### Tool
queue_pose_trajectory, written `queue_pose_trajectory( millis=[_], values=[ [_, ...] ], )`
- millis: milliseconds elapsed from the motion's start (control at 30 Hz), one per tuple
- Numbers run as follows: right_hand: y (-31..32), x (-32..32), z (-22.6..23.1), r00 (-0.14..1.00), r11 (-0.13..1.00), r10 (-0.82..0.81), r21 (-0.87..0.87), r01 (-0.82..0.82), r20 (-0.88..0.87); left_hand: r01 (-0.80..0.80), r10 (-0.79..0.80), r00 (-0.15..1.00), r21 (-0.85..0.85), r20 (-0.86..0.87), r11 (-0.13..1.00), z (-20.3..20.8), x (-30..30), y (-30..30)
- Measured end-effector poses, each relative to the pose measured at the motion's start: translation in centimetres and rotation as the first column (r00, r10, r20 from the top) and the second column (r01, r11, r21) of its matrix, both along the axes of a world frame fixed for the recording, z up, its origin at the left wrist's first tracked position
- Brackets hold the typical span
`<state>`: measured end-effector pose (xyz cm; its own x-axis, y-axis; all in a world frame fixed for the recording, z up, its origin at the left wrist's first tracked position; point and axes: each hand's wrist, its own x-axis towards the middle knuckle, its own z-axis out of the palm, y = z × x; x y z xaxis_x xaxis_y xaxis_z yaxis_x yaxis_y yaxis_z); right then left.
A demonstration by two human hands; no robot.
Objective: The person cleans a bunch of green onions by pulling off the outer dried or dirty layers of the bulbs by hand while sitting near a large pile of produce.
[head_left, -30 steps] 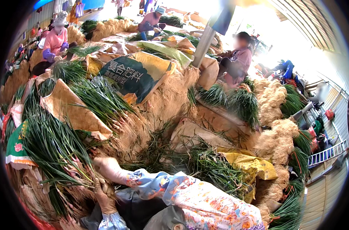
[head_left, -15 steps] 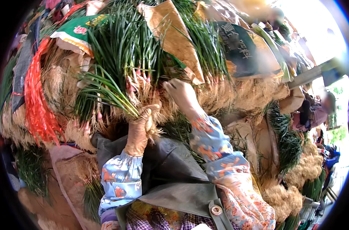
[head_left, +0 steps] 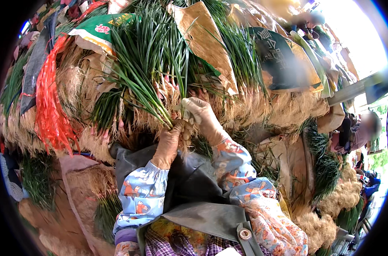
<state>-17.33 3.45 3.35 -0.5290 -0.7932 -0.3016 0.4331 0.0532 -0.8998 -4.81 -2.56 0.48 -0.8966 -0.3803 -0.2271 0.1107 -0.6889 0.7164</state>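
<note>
My left hand (head_left: 166, 145) is closed round the lower stems of a small bunch of scallions (head_left: 148, 100). Their long green leaves slant up and to the left, and pale roots hang under the fist. Close beside it my right hand (head_left: 206, 118) pinches a single scallion (head_left: 184, 87), held nearly upright by its lower stem. The right fingertips sit just above the left hand; whether they touch is unclear. In front of both hands lies a thick heap of scallions (head_left: 149, 47) with pinkish bases and tangled tan roots.
Red plastic strips (head_left: 53, 98) hang at the left of the heap. A green sack (head_left: 101, 32), a brown sheet (head_left: 207, 40) and a dark printed sack (head_left: 283, 59) lie over it. A dark apron (head_left: 194, 179) covers my lap. Another person (head_left: 356, 132) sits far right.
My right hand has come from the heap toward my left hand, with a scallion now in its fingers. The left hand still holds its bunch. The whole view has shifted slightly.
</note>
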Motion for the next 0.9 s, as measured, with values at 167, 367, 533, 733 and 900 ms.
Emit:
queue_pose_trajectory(
  millis=[167, 367, 533, 733, 900],
  values=[
    [-0.3, 0.0, -0.6, 0.898, 0.909, 0.344, -0.336, -0.245, 0.276, 0.235, -0.147, 0.957, 0.369, -0.251, 0.899, 0.4, 1.0, -0.5],
    [-1.9, 2.3, -0.4, 0.926, 0.991, -0.03, 0.111, 0.077, -0.376, -0.047, 0.053, 0.998, 0.22, -0.022, 0.974, 0.7, 1.4, -0.8],
    [1.3, -2.8, -7.5, 0.56, 0.9, 0.037, 0.272, 0.342, -0.828, -0.133, 0.096, 0.965, -0.141, -0.243, 0.981, 2.8, 2.1, 0.0],
    [4.3, -5.3, -3.7, -0.177, 0.441, 0.844, 0.842, -0.311, -0.507, -0.191, 0.194, 0.961, 0.034, -0.195, 0.981, 1.5, 1.8, -1.4],
    [-7.8, -7.0, 0.9, 0.369, 0.709, 0.475, 0.595, 0.379, -0.799, 0.066, -0.055, 0.997, 0.197, -0.062, 0.978, 1.8, 1.2, -1.1]
  ],
)
